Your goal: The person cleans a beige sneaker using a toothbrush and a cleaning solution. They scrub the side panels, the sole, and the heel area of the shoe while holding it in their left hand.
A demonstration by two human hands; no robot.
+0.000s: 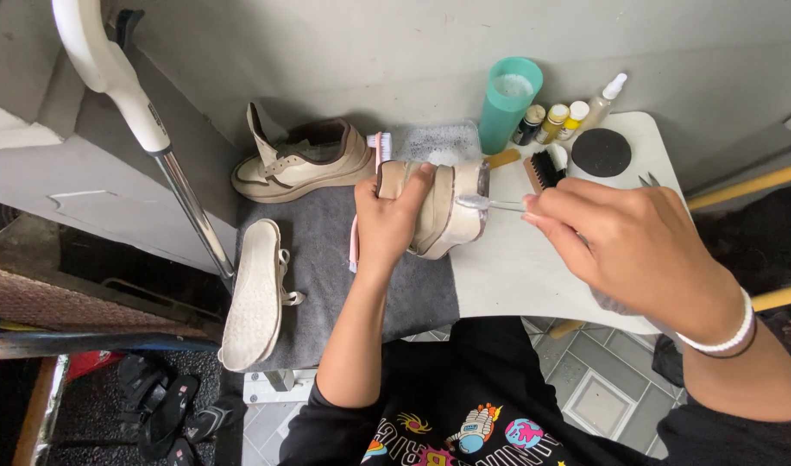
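Head view, looking down on small white counter point(533, 267), rounded corners, grey mat point(326, 250) over its left part.

L hand point(391, 220): fingers wrapped round a cream sneaker point(443, 207), held on its side at frame centre, sole edge facing right. Grip closed on the shoe, thumb over the top. Shoe sits at mat's right edge, just above counter surface.

R hand point(624, 237): fingers pinched on handle of a small clear toothbrush point(490, 204), bristle end touching the shoe's sole edge at approx 3 o'clock of the shoe. White and dark bands on R wrist.

Pink-handled brush point(365, 198) lies under/behind L hand, head at 12 o'clock of the hand, handle running down to 6.

Second sneaker point(300, 160), upright, at 10 o'clock of held shoe, on mat's far edge. Third shoe point(253, 293) sole-up at 8 o'clock, hanging partly off mat's left side.

Clear tub of foamy water point(443, 142) right behind held shoe, 12 o'clock. Teal cup point(509, 103) at 1 o'clock, also foamy inside. Row of small bottles point(555, 121) beside the cup, then a spray bottle point(604, 99). Black-bristle wood brush point(544, 168) at 2 o'clock, next to a black round lid point(601, 153).

White-and-metal pole point(154, 138) leans across upper left. Sandals point(158, 401) on floor, lower left.
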